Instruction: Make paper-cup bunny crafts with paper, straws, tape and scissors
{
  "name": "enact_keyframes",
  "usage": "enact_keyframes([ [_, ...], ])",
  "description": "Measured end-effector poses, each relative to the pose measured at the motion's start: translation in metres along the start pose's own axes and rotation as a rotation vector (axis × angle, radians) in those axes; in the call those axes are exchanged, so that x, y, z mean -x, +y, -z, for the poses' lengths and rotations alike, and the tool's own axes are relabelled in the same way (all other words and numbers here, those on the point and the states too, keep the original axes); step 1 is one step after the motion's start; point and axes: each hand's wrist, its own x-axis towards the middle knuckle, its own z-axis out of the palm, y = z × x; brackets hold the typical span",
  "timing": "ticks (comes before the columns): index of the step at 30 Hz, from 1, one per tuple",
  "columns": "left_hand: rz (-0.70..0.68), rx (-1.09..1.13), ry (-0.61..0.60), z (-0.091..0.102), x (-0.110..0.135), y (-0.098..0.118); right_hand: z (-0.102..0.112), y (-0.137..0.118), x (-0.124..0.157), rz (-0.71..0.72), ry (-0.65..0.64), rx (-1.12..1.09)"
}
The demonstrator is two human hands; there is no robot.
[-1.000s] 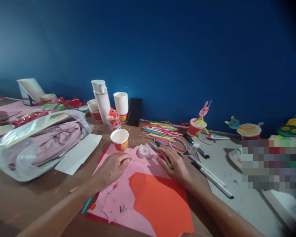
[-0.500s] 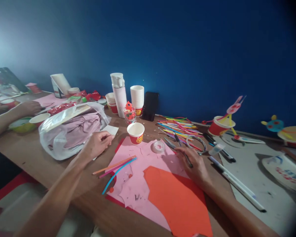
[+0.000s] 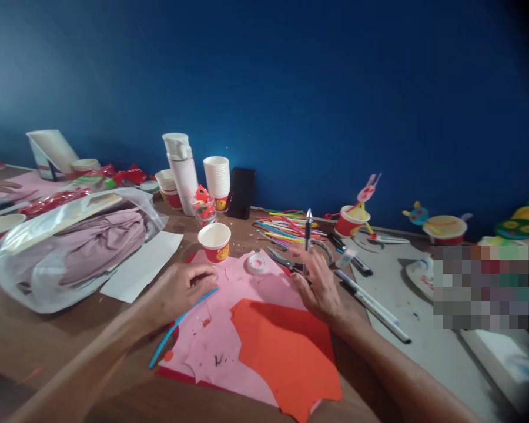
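My left hand (image 3: 183, 291), fingers curled together, rests at the left edge of the pink paper (image 3: 223, 329). Its fingertips touch or hover over the upper end of a blue pipe cleaner (image 3: 183, 317); what lies inside the fingers is hidden. In my right hand (image 3: 320, 282) a pen (image 3: 308, 232) stands nearly upright between the fingers, metal tip up. Beneath that hand lies a pair of scissors (image 3: 281, 258). A roll of clear tape (image 3: 257, 263) and a red-and-white paper cup (image 3: 214, 242) are between the hands. Orange paper (image 3: 291, 352) covers part of the pink sheet.
Behind are a pile of colourful pipe cleaners (image 3: 286, 226), stacked paper cups (image 3: 217, 182), a white flask (image 3: 183, 176) and a black phone (image 3: 241, 192). A plastic bag (image 3: 39, 288) sits left, markers (image 3: 374, 308) right. Another person's hand (image 3: 0, 186) shows far left.
The view has swung right. My left hand has come over the pipe cleaners, hiding the orange and purple ones. The pen, flat before, is now raised in my right hand.
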Motion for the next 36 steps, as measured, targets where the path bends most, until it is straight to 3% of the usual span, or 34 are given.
enact_keyframes([
  [4,-0.232,-0.143,-0.194,-0.018,-0.019,0.026,0.016,-0.003,-0.012,0.01,0.082,-0.121],
  [8,-0.371,-0.307,-0.238,-0.039,-0.056,0.04,0.03,0.005,-0.027,-0.313,0.39,-0.466],
  [10,-0.423,-0.42,-0.218,-0.054,-0.082,0.044,0.032,0.013,-0.031,-0.402,0.451,-0.576],
  [15,-0.5,-0.517,-0.204,-0.101,-0.142,0.047,0.023,0.02,-0.028,-0.424,0.318,-0.631],
  [20,-0.549,-0.478,-0.252,-0.126,-0.164,0.042,0.017,0.02,-0.025,-0.404,0.19,-0.575],
  [24,-0.524,-0.351,-0.257,-0.125,-0.161,0.045,0.014,0.023,-0.025,-0.401,0.159,-0.55],
  [27,-0.452,-0.199,-0.196,-0.117,-0.156,0.05,0.012,0.022,-0.023,-0.431,0.117,-0.543],
  [31,-0.296,0.084,-0.094,-0.096,-0.141,0.049,0.013,0.015,-0.022,-0.455,0.038,-0.477],
  [36,-0.093,0.467,0.022,-0.061,-0.102,0.035,0.013,0.002,-0.021,-0.445,-0.158,-0.495],
])
